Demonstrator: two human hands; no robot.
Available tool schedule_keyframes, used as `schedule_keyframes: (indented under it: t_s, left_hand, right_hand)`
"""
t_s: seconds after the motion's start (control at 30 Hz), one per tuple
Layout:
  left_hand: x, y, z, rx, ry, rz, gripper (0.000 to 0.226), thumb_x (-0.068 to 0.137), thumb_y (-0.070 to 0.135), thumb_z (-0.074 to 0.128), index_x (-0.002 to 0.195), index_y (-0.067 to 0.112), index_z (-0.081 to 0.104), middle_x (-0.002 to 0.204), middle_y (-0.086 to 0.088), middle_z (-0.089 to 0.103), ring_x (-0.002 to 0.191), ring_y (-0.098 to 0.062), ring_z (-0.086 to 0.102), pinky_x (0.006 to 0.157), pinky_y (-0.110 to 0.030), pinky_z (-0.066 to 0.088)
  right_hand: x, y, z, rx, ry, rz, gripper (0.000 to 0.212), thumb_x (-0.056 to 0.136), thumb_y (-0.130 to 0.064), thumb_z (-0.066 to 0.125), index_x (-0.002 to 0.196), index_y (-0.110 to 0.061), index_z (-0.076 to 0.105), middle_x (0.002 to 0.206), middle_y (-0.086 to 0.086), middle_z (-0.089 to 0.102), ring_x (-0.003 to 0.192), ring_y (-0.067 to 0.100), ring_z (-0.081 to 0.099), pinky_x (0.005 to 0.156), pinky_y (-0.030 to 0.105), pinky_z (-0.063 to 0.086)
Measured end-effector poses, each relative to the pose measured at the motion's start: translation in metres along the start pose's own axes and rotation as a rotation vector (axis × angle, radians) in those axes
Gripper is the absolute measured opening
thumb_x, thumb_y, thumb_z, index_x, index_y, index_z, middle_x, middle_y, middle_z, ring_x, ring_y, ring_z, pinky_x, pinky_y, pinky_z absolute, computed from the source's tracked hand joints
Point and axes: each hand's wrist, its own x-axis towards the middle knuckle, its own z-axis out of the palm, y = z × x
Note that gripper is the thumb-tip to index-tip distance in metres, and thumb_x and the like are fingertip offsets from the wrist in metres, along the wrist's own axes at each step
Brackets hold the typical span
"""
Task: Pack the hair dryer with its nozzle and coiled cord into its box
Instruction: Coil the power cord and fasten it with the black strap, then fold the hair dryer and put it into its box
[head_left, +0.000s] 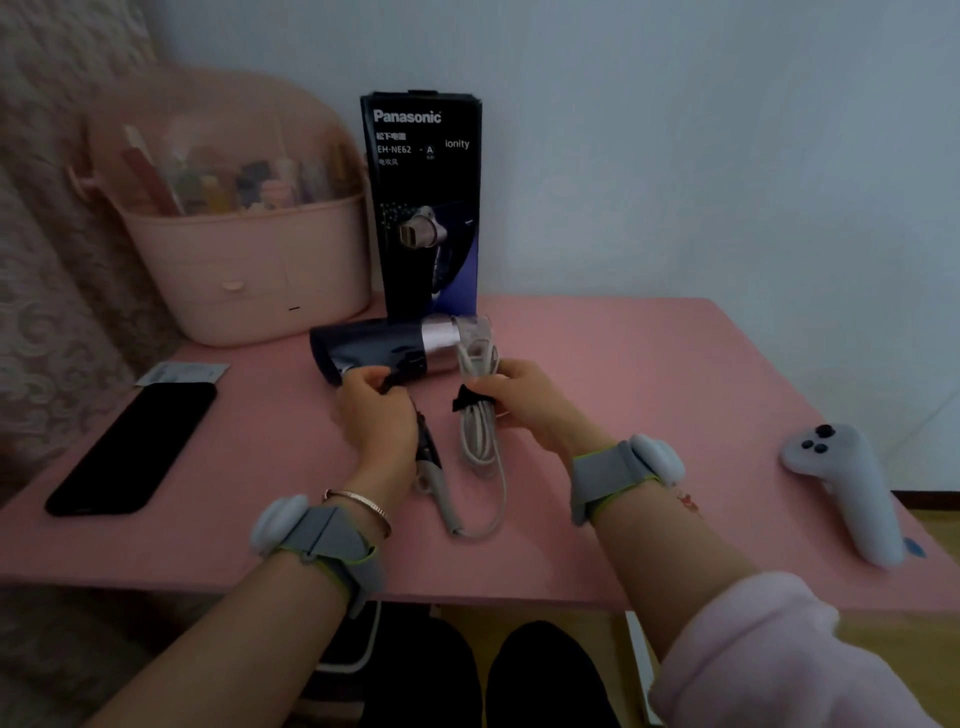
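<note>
A dark blue hair dryer (374, 349) with a silver barrel and clear nozzle (474, 327) lies on its side on the pink table (649, 364), just in front of its tall dark box (423, 208), which stands upright against the wall. My right hand (524, 397) grips the folded grey cord bundle (480, 421) where a black strap wraps it. My left hand (374, 410) pinches the loose end of that black strap near the dryer's handle. The plug (434, 470) lies on the table below my left hand.
A pink storage bin (244, 260) full of cosmetics stands at the back left. A black phone (132, 447) and a small sachet (182, 371) lie at the left. A grey handheld controller (847, 483) rests near the right edge.
</note>
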Motion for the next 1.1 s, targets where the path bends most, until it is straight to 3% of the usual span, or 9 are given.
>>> schedule_keyframes:
  t_s: [0.07, 0.17, 0.37, 0.47, 0.6, 0.77, 0.87, 1.03, 1.1]
  left_hand:
    - [0.004, -0.003, -0.005, -0.045, 0.0, -0.145, 0.025, 0.074, -0.001, 0.05, 0.098, 0.004, 0.054, 0.119, -0.019, 0.056, 0.097, -0.034, 0.059, 0.081, -0.04, 0.053]
    - [0.008, -0.003, -0.01, -0.214, -0.143, -0.338, 0.043, 0.071, -0.007, 0.047, 0.113, -0.01, 0.049, 0.119, -0.035, 0.054, 0.096, -0.046, 0.062, 0.08, -0.053, 0.056]
    - [0.015, -0.003, -0.015, -0.277, -0.202, -0.399, 0.048, 0.072, -0.009, 0.046, 0.12, -0.013, 0.046, 0.104, -0.024, 0.059, 0.078, -0.033, 0.06, 0.056, -0.031, 0.05]
    - [0.018, 0.0, -0.015, -0.281, -0.207, -0.424, 0.036, 0.074, -0.008, 0.045, 0.109, -0.009, 0.055, 0.087, -0.02, 0.056, 0.058, -0.021, 0.051, 0.04, -0.02, 0.045]
    - [0.017, 0.001, -0.016, -0.326, -0.226, -0.437, 0.026, 0.075, -0.007, 0.046, 0.097, -0.004, 0.058, 0.075, -0.018, 0.057, 0.052, -0.019, 0.052, 0.035, -0.017, 0.039]
    - [0.01, 0.004, -0.014, -0.338, -0.201, -0.465, 0.018, 0.074, -0.01, 0.042, 0.07, 0.002, 0.054, 0.061, -0.01, 0.051, 0.045, -0.017, 0.052, 0.037, -0.018, 0.04]
    - [0.01, 0.001, -0.012, -0.324, -0.176, -0.474, 0.026, 0.072, -0.013, 0.037, 0.067, 0.007, 0.054, 0.064, -0.009, 0.053, 0.055, -0.018, 0.049, 0.048, -0.024, 0.037]
    - [0.014, 0.002, -0.012, -0.349, -0.141, -0.356, 0.037, 0.076, -0.016, 0.031, 0.095, 0.005, 0.055, 0.071, -0.01, 0.06, 0.053, -0.013, 0.052, 0.034, -0.014, 0.036]
    - [0.021, 0.005, -0.014, -0.378, -0.101, -0.319, 0.038, 0.075, -0.017, 0.03, 0.099, 0.003, 0.052, 0.085, -0.016, 0.062, 0.054, -0.015, 0.051, 0.034, -0.014, 0.037]
  right_hand:
    - [0.004, -0.003, 0.011, -0.131, 0.057, -0.026, 0.007, 0.085, -0.014, 0.059, 0.089, -0.01, 0.061, 0.088, 0.017, 0.063, 0.074, 0.025, 0.059, 0.068, 0.036, 0.05]
    - [0.01, -0.005, 0.026, -0.321, 0.104, -0.054, 0.013, 0.084, -0.012, 0.056, 0.087, -0.001, 0.062, 0.094, 0.025, 0.066, 0.078, 0.029, 0.061, 0.064, 0.035, 0.05]
    - [0.009, -0.008, 0.05, -0.432, 0.005, -0.03, 0.046, 0.082, -0.029, 0.064, 0.115, 0.002, 0.056, 0.11, 0.015, 0.064, 0.103, 0.027, 0.061, 0.081, 0.032, 0.048]
    - [-0.002, -0.014, 0.056, -0.503, -0.02, -0.015, 0.071, 0.071, -0.032, 0.075, 0.125, 0.0, 0.044, 0.124, 0.014, 0.058, 0.112, 0.028, 0.056, 0.095, 0.039, 0.048]
    - [-0.015, -0.019, 0.07, -0.704, 0.068, -0.023, 0.09, 0.069, -0.032, 0.076, 0.136, -0.002, 0.023, 0.128, 0.017, 0.054, 0.115, 0.033, 0.054, 0.096, 0.045, 0.047]
    - [-0.016, -0.012, 0.079, -0.994, 0.272, -0.077, 0.076, 0.087, -0.026, 0.056, 0.144, -0.004, 0.011, 0.129, 0.02, 0.051, 0.114, 0.035, 0.055, 0.095, 0.044, 0.042]
    - [-0.016, -0.006, 0.068, -0.959, 0.251, -0.152, 0.071, 0.086, -0.02, 0.055, 0.142, -0.003, 0.015, 0.125, 0.022, 0.053, 0.108, 0.038, 0.057, 0.09, 0.046, 0.046]
    - [-0.014, 0.002, 0.041, -0.665, 0.157, -0.234, 0.068, 0.079, -0.02, 0.058, 0.136, -0.01, 0.024, 0.121, 0.019, 0.056, 0.103, 0.039, 0.06, 0.082, 0.044, 0.051]
    - [-0.012, 0.0, 0.026, -0.527, 0.089, -0.246, 0.069, 0.076, -0.019, 0.061, 0.136, -0.014, 0.026, 0.115, 0.012, 0.056, 0.097, 0.033, 0.06, 0.075, 0.038, 0.05]
